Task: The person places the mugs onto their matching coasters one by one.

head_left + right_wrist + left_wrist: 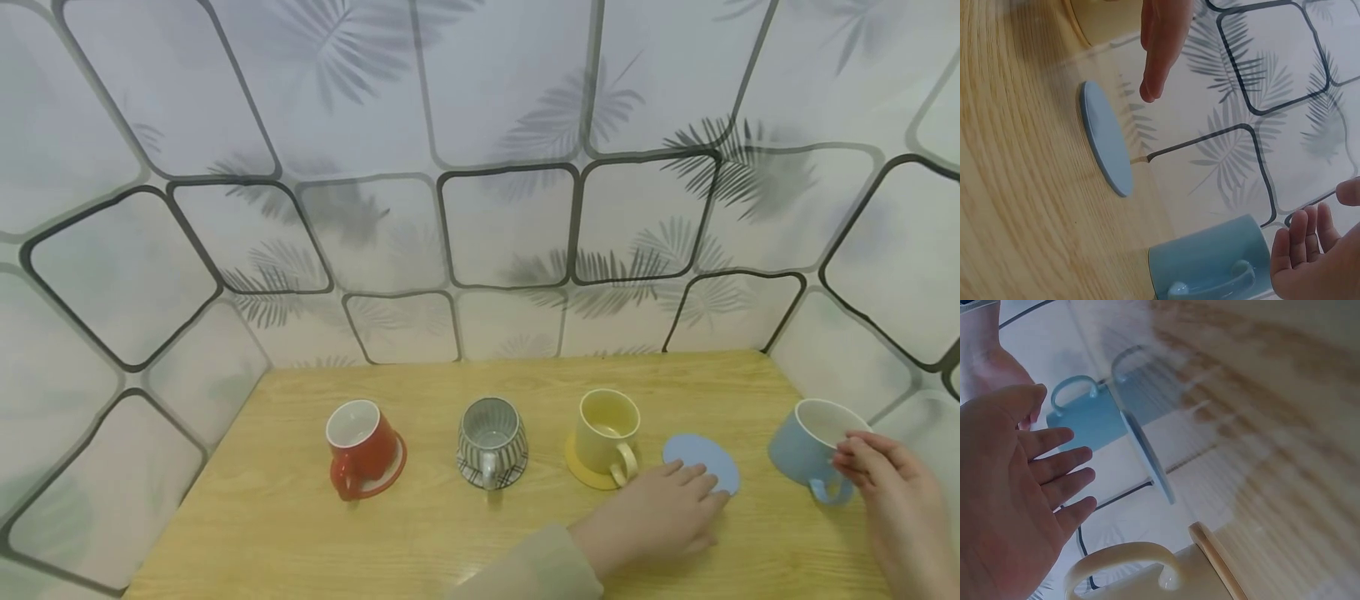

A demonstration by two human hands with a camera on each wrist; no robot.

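A light blue mug (798, 450) stands on the wooden table at the right, its handle toward the near side. My right hand (892, 492) is beside its rim; in the right wrist view the loosely bent fingers (1300, 240) are near the mug (1210, 259) and grip nothing. My left hand (660, 508) hovers near a round blue coaster (701, 461), fingers extended. From the left wrist view, this hand (1016, 494) is held above the table with nothing in it, and the coaster (1146, 456) lies flat beyond the fingertips.
Left of the blue coaster, a yellow mug (600, 437) stands on a yellow coaster (581, 471). Further left are a grey striped mug (472, 442) on a plaid coaster (513, 477) and a red mug (375, 454) on a red-rimmed coaster (400, 462). Patterned walls (506, 229) enclose the table.
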